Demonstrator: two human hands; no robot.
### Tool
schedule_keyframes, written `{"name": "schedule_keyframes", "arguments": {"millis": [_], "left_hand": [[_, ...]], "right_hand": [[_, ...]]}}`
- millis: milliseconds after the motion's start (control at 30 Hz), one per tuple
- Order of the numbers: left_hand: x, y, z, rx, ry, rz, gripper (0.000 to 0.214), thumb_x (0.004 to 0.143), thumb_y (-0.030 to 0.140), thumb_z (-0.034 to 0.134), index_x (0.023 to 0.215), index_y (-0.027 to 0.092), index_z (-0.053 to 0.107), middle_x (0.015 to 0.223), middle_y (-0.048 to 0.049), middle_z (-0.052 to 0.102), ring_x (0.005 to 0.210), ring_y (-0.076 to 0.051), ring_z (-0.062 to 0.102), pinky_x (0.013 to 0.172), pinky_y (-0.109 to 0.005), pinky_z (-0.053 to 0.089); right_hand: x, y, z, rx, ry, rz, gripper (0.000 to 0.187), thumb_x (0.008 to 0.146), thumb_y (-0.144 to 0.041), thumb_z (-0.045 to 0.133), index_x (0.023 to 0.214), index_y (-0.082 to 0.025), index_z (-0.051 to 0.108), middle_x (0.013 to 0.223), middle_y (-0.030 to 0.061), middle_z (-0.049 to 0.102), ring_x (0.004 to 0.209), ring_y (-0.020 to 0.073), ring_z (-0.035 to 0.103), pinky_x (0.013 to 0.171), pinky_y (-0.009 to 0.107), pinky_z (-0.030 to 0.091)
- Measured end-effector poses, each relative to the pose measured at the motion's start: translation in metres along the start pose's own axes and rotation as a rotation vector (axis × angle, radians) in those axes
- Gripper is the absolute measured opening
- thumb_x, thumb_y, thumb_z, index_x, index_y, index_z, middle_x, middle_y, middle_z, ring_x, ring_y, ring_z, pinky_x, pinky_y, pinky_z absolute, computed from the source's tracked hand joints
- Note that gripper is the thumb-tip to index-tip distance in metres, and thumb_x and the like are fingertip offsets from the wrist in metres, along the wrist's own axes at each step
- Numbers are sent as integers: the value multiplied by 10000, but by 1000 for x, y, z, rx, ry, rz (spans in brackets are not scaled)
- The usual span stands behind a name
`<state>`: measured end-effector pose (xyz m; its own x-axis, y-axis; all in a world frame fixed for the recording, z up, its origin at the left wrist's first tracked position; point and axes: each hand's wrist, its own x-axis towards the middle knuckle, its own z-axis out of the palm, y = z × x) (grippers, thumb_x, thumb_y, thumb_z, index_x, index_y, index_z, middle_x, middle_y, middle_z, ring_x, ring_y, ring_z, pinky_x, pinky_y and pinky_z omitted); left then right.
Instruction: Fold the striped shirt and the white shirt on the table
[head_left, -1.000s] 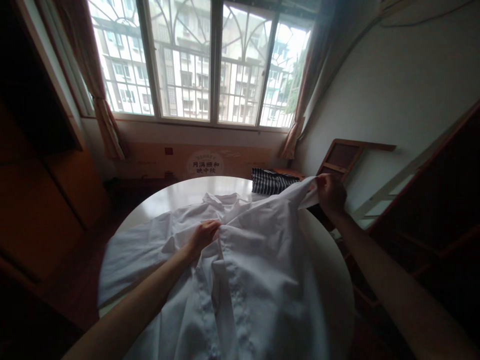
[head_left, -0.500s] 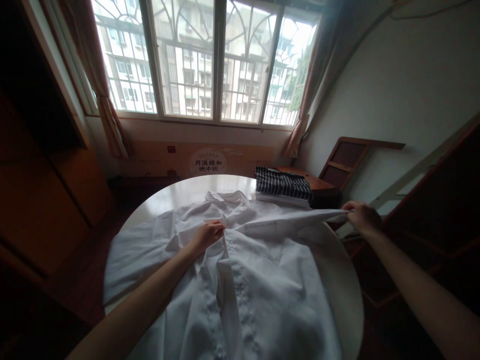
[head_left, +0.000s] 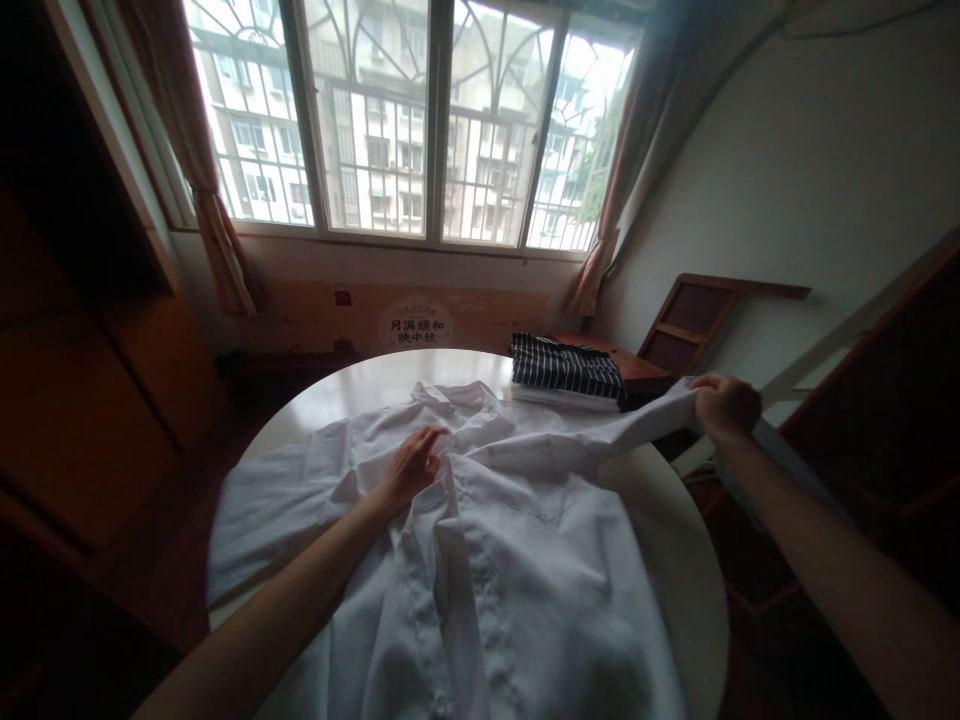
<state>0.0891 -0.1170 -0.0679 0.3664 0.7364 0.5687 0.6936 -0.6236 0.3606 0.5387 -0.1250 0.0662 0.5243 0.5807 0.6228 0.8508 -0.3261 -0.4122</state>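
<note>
A white button-up shirt lies front side up across the round table, its collar toward the window. My left hand is over the upper front beside the button edge, fingers extended and thumb apart, not gripping the cloth. Out past the table's right edge, my right hand is closed on the shirt's sleeve, holding it raised. Part of the sleeve hangs below and behind that wrist. The other sleeve is spread over the table's left side.
At the far right of the white table sits a folded black-and-white striped garment on top of folded white cloth. A wooden chair stands behind it by the wall. Orange-brown cabinets are at left.
My left hand has let go of the shirt front and its fingers have opened. My right hand has risen slightly, lifting the sleeve, whose end now hangs beyond the wrist.
</note>
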Motion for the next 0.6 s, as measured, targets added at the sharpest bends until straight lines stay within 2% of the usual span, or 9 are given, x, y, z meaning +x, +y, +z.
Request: {"name": "schedule_keyframes", "arguments": {"millis": [100, 200, 233, 333, 433, 500, 567, 600], "left_hand": [[-1, -6, 3, 73, 92, -79, 499, 690, 38, 436, 1176, 150, 428, 1134, -102, 545, 1058, -206, 498, 932, -365, 388], [-2, -11, 8, 147, 26, -142, 458, 730, 110, 470, 1185, 138, 436, 1164, -116, 543, 1078, -222, 494, 952, -381, 370], [-3, -12, 9, 168, -17, -144, 449, 739, 127, 475, 1187, 149, 445, 1185, -110, 538, 1090, -220, 490, 956, -380, 366], [-5, -13, 8, 226, -145, -114, 417, 760, 154, 471, 1177, 178, 480, 1240, -86, 516, 1145, -211, 455, 973, -366, 346], [-3, -8, -3, 259, -219, -58, 346, 757, 170, 483, 1097, 181, 550, 1193, -72, 558, 1127, -197, 468, 955, -318, 358], [5, -2, -14, 272, -266, -45, 244, 755, 183, 484, 963, 189, 613, 1046, -59, 630, 1008, -187, 542, 865, -282, 412], [17, 4, -22, 292, -318, -94, 191, 778, 225, 460, 789, 183, 646, 847, -58, 665, 830, -186, 598, 739, -271, 446], [24, 7, -23, 308, -332, -138, 237, 795, 258, 441, 717, 172, 648, 766, -66, 663, 756, -190, 607, 692, -275, 447]], "right_hand": [[-16, -16, 12, 175, 12, 9, 202, 626, -103, 383, 591, -188, 563, 672, 93, 594, 682, 213, 531, 635, 325, 352], [-39, -44, 23, 357, -54, -75, 205, 636, -142, 364, 602, -183, 561, 665, 54, 605, 657, 173, 542, 644, 284, 385], [-48, -56, 27, 406, -130, -119, 204, 648, -163, 369, 617, -182, 570, 663, 44, 611, 655, 165, 547, 635, 270, 392], [-80, -91, 43, 513, -509, -280, 186, 672, -200, 423, 656, -176, 607, 689, 31, 639, 650, 139, 565, 598, 226, 399], [-113, -122, 67, 516, -817, -280, 208, 720, -232, 455, 630, -150, 623, 608, 36, 629, 555, 124, 555, 530, 211, 388], [-131, -139, 85, 518, -932, -239, 342, 793, -341, 421, 607, -140, 626, 556, 37, 614, 490, 119, 531, 480, 212, 369], [-142, -155, 102, 520, -956, -225, 453, 824, -439, 382, 581, -139, 619, 516, 32, 592, 468, 116, 518, 476, 215, 366], [-145, -164, 109, 510, -955, -215, 479, 821, -474, 381, 560, -144, 610, 500, 30, 580, 465, 119, 517, 479, 219, 366]]}}
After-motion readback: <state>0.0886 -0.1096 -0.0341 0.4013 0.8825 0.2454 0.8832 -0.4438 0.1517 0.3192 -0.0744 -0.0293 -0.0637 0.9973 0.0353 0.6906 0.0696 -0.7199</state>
